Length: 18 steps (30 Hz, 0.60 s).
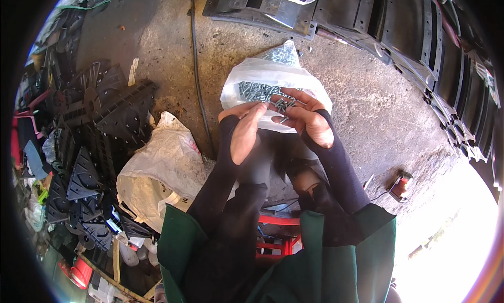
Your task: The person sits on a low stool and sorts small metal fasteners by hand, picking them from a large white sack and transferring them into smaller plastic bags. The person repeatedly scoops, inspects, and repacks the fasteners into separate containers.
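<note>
A white plastic bag full of small silvery screws lies open on the ground in front of my knees. Over its mouth, my right hand is cupped palm up with a small heap of loose screws on its curled fingers. Close beside that heap is my left hand, its thumb and fingers pinched together. Whatever sits between those fingertips is too small to make out.
A black cable crosses the concrete floor. To the left are a pale woven sack and piled black plastic parts. Dark metal panels line the far right. A red stool shows beneath me; a small red-and-black object lies right.
</note>
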Tool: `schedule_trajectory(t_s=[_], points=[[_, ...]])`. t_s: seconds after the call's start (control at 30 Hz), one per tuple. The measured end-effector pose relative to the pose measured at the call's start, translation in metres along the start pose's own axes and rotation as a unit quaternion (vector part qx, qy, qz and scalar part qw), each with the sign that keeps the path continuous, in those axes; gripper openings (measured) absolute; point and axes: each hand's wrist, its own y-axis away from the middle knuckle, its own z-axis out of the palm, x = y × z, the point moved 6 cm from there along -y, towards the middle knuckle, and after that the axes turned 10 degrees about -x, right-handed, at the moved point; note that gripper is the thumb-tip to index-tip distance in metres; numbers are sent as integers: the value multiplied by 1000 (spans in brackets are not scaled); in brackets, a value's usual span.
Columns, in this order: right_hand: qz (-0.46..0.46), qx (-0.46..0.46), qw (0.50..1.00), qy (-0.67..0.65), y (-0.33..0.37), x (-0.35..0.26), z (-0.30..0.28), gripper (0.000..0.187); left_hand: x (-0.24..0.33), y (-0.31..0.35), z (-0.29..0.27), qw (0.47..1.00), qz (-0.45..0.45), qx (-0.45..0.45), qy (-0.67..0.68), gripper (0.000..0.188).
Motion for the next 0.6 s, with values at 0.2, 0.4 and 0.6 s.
schedule_trajectory(t_s=[0.2, 0.4, 0.6], points=[[-7, 47, 997, 62, -1, -1, -5, 34, 10, 4, -2, 999, -31, -10, 25, 24], [-31, 100, 983, 150, -3, 0, -12, 29, 34, 11, -10, 995, 16, -33, 88, 23], [-97, 231, 752, 610, -8, -19, -13, 23, 37, 11, -11, 993, 26, -49, 100, 19]])
